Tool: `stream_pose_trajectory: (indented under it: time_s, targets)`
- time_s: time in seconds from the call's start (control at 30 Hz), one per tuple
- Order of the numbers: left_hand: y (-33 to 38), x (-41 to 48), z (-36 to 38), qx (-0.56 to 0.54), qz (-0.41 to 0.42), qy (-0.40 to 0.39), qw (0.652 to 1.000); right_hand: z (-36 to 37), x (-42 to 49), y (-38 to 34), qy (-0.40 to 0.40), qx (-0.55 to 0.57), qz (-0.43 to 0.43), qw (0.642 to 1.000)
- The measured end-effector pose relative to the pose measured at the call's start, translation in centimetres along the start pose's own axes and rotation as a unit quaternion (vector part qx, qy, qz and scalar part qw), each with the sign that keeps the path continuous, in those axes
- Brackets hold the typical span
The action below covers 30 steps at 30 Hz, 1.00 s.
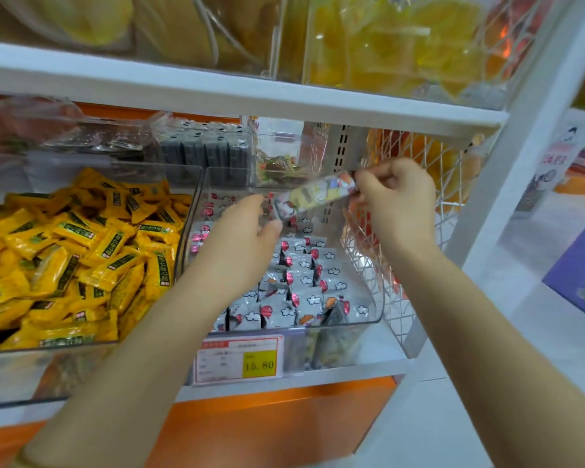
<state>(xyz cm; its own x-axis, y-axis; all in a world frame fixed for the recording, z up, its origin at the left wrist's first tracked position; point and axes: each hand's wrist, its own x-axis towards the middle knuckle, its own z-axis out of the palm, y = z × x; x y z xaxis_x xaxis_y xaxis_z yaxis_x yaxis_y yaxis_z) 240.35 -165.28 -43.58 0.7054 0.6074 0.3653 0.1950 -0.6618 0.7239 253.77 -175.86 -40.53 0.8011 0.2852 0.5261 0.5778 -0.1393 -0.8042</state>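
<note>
Clear plastic bin: set on the white shelf and filled with rows of white packets printed with red balloons and clouds.
Held packet: long, with a yellow cartoon print, blurred; it is carried tilted above the back of the clear plastic bin, its right end higher.
Right hand: curled, with the held packet's right end pinched between thumb and fingertips.
Left hand: held over the clear plastic bin, just beside the lower left end of the held packet. The fingers are loosely bent and slightly parted; whether the packet is touched cannot be told.
Yellow packets: heaped in the neighbouring bin to the left.
Price tag: fixed to the shelf front below the clear plastic bin, with 15.80 printed on a yellow patch.
Wire basket: white mesh, placed just to the right of the clear plastic bin.
</note>
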Motion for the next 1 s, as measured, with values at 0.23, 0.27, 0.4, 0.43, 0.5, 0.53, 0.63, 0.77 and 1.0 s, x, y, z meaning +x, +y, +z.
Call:
stream_pose_trajectory:
  time_s: [0.23,0.27,0.4,0.43,0.5,0.53,0.63,0.77,1.0]
  targets:
    - [0.5,-1.3,-0.7,-0.284,-0.108,-0.019,0.952,-2.4,-4.4,-0.7,-0.089,0.24,0.106,0.961]
    - [0.5,-1.4,-0.8,-0.297,-0.113,-0.016,0.948,-2.6,-4.5,-0.5,-0.103,0.254,0.11,0.955]
    - [0.5,-1.3,-0.9,-0.374,-0.144,-0.014,0.916,-3.1,-4.5,-0.2,-0.142,0.303,0.135,0.933]
    - [0.4,-1.2,-0.9,-0.398,-0.151,-0.015,0.905,-3.1,-4.5,-0.1,-0.142,0.307,0.136,0.931]
    - [0.3,-1.0,-0.9,-0.443,-0.168,-0.018,0.88,-3.2,-4.4,0.1,-0.139,0.304,0.134,0.933]
    - [0.3,-1.0,-0.9,-0.469,-0.178,-0.019,0.865,-3.2,-4.4,0.2,-0.138,0.304,0.134,0.933]
    - [0.3,-0.8,-0.9,-0.546,-0.204,-0.021,0.812,-3.0,-4.3,0.4,-0.149,0.324,0.15,0.922]
    - [0.3,-0.8,-0.8,-0.56,-0.221,0.017,0.798,-3.0,-4.2,0.5,-0.172,0.366,0.178,0.897]
    - [1.3,-1.5,-0.8,-0.412,-0.155,0.073,0.895,-3.2,-4.2,0.5,-0.141,0.38,0.201,0.892]
